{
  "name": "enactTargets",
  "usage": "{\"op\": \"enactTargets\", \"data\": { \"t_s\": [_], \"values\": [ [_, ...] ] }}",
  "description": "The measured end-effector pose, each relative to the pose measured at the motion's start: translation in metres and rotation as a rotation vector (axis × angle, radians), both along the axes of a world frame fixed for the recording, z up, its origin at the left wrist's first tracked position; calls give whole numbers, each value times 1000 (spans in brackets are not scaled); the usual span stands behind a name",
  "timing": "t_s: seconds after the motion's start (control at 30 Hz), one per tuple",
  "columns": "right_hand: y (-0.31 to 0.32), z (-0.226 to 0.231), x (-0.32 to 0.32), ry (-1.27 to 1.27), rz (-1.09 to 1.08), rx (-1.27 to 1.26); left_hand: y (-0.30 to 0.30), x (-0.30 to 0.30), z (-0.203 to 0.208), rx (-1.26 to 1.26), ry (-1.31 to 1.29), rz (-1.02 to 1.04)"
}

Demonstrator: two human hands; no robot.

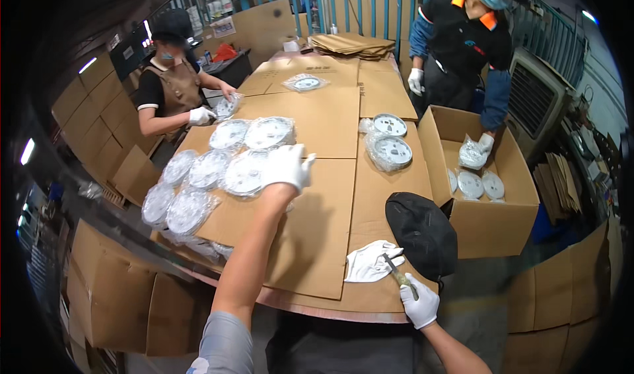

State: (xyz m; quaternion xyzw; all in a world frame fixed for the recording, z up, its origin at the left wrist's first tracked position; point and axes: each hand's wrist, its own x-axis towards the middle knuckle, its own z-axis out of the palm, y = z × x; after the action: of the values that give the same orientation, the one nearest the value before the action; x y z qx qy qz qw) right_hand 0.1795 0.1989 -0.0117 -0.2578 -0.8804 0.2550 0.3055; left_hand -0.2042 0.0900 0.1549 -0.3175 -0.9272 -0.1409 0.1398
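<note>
My left hand point(287, 168), in a white glove, hovers over or touches the right edge of a plastic-wrapped grey disc point(243, 174). Its fingers are slightly apart, with nothing seen between them. Several more wrapped discs point(191, 210) lie in rows to its left. Down at the table's near right, my gloved right hand point(421, 303) is closed around the olive handle of a knife-like tool point(400, 277), its narrow dark blade pointing up and left. Beneath the blade tip lies a loose white glove point(370, 262), next to a black cloth cap or bag point(421, 234).
Cardboard sheets point(317, 229) cover the table. Two discs point(389, 151) lie right of centre; one wrapped disc point(306, 83) lies farther back. At right, a co-worker point(465, 50) reaches into an open carton point(489, 225) holding discs. Another co-worker point(173, 83) handles a disc at left.
</note>
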Motion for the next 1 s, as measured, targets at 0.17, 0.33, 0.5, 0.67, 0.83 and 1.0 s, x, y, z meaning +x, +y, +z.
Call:
{"op": "enactTargets", "data": {
  "t_s": [0.17, 0.33, 0.5, 0.67, 0.83, 1.0],
  "values": [
    [-5, -1, -6, 54, 4, -26, -78, 21, -11, -243, -3, 275],
    [-7, -3, -10, 60, 29, -31, -109, 25, -50, -8, 503, 76],
    [-9, 5, -16, 365, 110, -654, -131, 123, -33, 185, 554, -387],
    [-83, 99, -40, 215, 450, -1491, -154, 203, -47, 215, 440, -585],
    [-102, 83, -43, 238, 332, -1241, -155, 239, -80, 229, 350, -611],
    [-111, 90, -34, 308, 181, -1157, -166, 252, -74, 409, 81, -672]
  ]
}}
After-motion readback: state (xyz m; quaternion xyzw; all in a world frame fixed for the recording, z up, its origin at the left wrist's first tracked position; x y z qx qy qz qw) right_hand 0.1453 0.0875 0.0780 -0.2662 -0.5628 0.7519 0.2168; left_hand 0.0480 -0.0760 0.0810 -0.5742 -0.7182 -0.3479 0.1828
